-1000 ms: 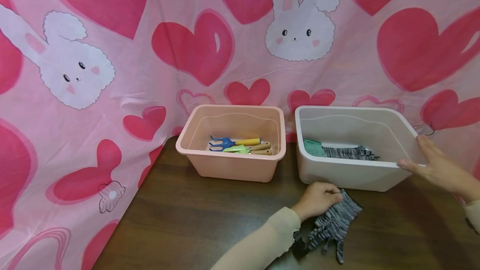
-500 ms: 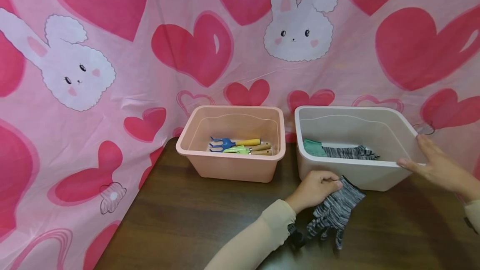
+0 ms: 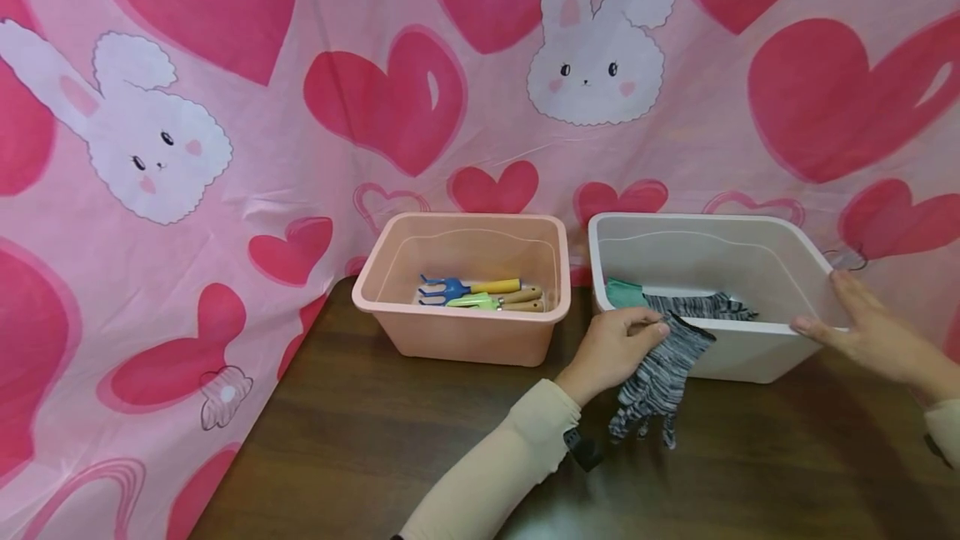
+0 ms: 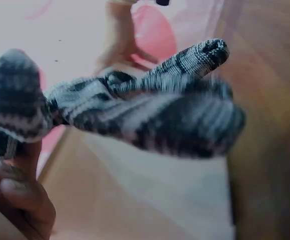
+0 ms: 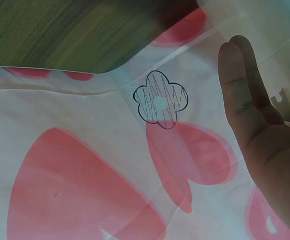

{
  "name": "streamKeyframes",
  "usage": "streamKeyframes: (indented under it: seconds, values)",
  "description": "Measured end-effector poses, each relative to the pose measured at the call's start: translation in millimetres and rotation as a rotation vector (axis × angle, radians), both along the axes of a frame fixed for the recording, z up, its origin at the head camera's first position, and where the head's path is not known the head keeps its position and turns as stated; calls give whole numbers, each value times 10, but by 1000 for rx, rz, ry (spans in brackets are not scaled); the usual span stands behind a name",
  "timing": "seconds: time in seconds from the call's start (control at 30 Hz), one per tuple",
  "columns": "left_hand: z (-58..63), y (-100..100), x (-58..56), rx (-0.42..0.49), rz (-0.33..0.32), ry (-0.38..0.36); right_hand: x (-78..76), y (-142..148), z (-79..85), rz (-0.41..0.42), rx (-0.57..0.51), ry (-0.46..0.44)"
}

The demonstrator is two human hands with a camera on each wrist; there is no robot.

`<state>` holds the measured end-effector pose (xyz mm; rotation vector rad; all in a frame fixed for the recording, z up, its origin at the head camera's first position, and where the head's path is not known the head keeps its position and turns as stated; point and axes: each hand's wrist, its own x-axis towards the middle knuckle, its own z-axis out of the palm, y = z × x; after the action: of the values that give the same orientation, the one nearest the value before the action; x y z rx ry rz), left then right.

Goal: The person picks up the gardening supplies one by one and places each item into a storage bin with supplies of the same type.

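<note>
My left hand (image 3: 609,350) pinches a grey-and-black knitted glove (image 3: 662,373) by its cuff, in front of the white bin (image 3: 742,355). The glove hangs with its fingers downward, over the table. In the left wrist view the glove's fingers (image 4: 160,122) stretch blurred across the picture beside my curled fingers (image 4: 27,195). My right hand (image 3: 881,340) rests on the white bin's right front corner, thumb at the front rim. From the right wrist, its fingers (image 5: 240,85) look straight, lying along the bin wall. Inside this bin lies another grey-black knitted item (image 3: 697,307) with a green part (image 3: 624,293).
Left of the white bin stands a peach bin (image 3: 465,333) holding a blue hand rake (image 3: 450,288) with a yellow handle, a light green tool (image 3: 474,301) and wooden handles. A pink heart-patterned cloth (image 3: 270,132) hangs behind and left of the brown table (image 3: 360,440).
My left hand has lifted the glove up and slightly left, from near the table to the height of the white bin's front rim. My right hand stays on the bin.
</note>
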<state>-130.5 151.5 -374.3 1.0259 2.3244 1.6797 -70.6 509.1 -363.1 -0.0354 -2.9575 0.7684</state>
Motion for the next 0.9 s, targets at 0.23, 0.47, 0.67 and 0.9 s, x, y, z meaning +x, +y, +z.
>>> streamKeyframes:
  seconds: [0.23, 0.47, 0.67, 0.9]
  values:
    - [237, -89, -134, -84, 129, 103, 4, 19, -18, 7, -6, 3]
    - [355, -103, -262, -155, 203, 155, -7, 54, -56, 0, 6, 4]
    - [450, -89, -372, -167, 195, 167, -31, 78, -60, -1, 15, -3]
    - [662, -44, -555, -195, 213, 150, -37, 67, -48, 3, 16, 7]
